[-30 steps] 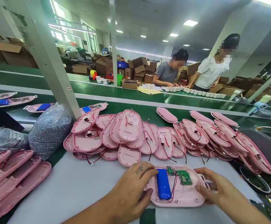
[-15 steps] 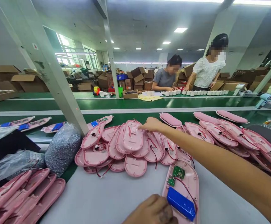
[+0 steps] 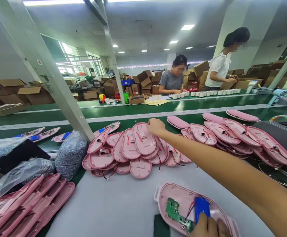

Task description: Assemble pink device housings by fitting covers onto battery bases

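Pale worktop; blue block partly behind cropped left hand

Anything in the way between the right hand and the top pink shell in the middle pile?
Nothing visible. The right hand is right at the upper right edge of the top pink shell, and no other shell lies over the part that shows. The fingertips are hidden, so I can't confirm a grip.
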Tool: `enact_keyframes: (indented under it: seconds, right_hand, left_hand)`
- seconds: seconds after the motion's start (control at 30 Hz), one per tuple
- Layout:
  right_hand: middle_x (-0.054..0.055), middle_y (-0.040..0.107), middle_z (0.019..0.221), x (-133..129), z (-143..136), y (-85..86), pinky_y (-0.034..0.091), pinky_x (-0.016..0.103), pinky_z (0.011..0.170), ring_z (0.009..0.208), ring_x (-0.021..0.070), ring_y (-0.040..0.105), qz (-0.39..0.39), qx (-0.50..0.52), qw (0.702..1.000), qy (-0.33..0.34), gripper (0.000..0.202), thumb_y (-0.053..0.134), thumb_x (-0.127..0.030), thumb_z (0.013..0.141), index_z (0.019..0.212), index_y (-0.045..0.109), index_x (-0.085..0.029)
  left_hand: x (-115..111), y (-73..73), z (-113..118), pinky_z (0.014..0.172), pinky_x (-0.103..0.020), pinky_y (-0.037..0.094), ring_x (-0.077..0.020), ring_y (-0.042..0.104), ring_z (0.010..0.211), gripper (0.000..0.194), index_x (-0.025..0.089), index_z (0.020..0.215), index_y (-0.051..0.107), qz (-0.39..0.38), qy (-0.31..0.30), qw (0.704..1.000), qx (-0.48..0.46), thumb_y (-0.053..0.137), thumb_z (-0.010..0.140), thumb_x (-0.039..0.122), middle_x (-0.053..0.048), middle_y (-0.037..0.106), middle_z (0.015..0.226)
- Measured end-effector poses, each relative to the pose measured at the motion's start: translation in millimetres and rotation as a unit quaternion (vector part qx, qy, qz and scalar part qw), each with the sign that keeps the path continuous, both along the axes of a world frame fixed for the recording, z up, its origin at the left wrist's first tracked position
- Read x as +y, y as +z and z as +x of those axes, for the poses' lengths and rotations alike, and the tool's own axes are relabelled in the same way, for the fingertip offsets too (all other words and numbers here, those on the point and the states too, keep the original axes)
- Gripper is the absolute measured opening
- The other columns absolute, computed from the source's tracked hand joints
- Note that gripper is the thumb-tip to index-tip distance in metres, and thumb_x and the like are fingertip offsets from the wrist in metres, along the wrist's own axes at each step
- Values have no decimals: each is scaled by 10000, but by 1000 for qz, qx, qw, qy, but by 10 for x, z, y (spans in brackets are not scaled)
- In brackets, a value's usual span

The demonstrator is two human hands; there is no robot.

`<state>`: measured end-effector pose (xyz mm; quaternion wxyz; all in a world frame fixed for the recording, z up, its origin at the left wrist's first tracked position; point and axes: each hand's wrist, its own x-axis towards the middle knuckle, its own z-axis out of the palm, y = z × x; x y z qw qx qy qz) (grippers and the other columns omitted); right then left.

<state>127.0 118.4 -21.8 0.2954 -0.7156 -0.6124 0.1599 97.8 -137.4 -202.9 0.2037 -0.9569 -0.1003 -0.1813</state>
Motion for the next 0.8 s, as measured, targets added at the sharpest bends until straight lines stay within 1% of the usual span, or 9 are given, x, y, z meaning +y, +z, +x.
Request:
enact_keyframes:
  seconds: [0.17, 0.27, 0.33, 0.4, 0.47, 0.53, 0.67, 0.73, 0.8]
  right_hand:
    - [105, 654, 1063, -170, 90, 342, 435, 297, 779, 984, 205, 598, 125, 50, 990, -30, 217, 393, -190, 956, 1051, 584, -151]
    - [42, 656, 1025, -564, 470, 570, 419, 250, 729, 905, 155, 594, 205, 72, 976, 5, 222, 392, -271, 978, 1051, 580, -178]
    - [2, 654, 863, -999, 788, 609, 401, 234, 651, 749, 129, 579, 240, 62, 965, 85, 193, 476, -324, 951, 980, 611, -189]
    - [-28, 618, 706, -1476, 1052, 529, 374, 233, 586, 615, 112, 532, 220, 13, 964, 149, 196, 513, -350, 934, 902, 638, -201]
    - [-31, 635, 701, -1876, 1212, 360, 381, 240, 593, 613, 112, 546, 187, -38, 970, 149, 196, 502, -332, 943, 914, 659, -218]
    - [-21, 688, 828, -2129, 1272, 165, 409, 249, 656, 712, 122, 603, 160, -60, 977, 128, 192, 487, -294, 952, 984, 668, -240]
    - [-32, 706, 973, -2274, 1270, -79, 427, 260, 716, 851, 140, 641, 112, -58, 986, 105, 200, 470, -270, 963, 1037, 656, -267]
    - [-36, 709, 972, -2273, 1286, -110, 429, 262, 711, 852, 142, 646, 104, -67, 988, 94, 203, 462, -267, 968, 1037, 653, -265]
    - [-31, 714, 953, -2264, 1323, -123, 431, 268, 703, 824, 145, 653, 108, -88, 987, 85, 208, 454, -273, 974, 1033, 652, -254]
  left_hand:
    - [30, 339, 92, 395, -315, 297, -189, 476, 484, 306, 99, 698, 597, 20, 16, 991, -134, 671, 718, 395, -93, 558, 632]
    - [160, 687, -257, 407, -296, 213, -138, 379, 453, 122, 136, 716, 570, 36, -84, 969, -231, 633, 726, 240, -17, 466, 587]
    - [317, 916, -525, 427, -303, 201, -139, 353, 460, 88, 159, 650, 510, -23, -83, 966, -242, 540, 727, 127, -11, 427, 565]
    - [509, 1091, -686, 501, -314, 335, -184, 475, 578, 91, 160, 693, 540, -146, 1, 977, -154, 497, 770, 138, -48, 523, 655]
    - [689, 1196, -689, 626, -361, 437, -230, 551, 696, 123, 164, 748, 592, -244, 77, 966, -28, 528, 837, 220, -62, 597, 734]
    - [821, 1244, -579, 699, -379, 465, -249, 589, 756, 124, 167, 772, 628, -297, 96, 949, 47, 584, 845, 256, -65, 637, 767]
    - [963, 1278, -420, 698, -309, 454, -226, 628, 803, 97, 159, 849, 671, -385, 86, 917, 60, 582, 825, 131, -77, 682, 839]
    - [1021, 1288, -496, 656, -270, 442, -188, 630, 737, 130, 171, 845, 690, -491, 78, 867, 37, 564, 852, 141, -46, 692, 796]
    - [1072, 1282, -655, 643, -238, 455, -159, 633, 716, 155, 177, 876, 705, -629, 62, 775, -21, 555, 892, 214, -30, 701, 793]
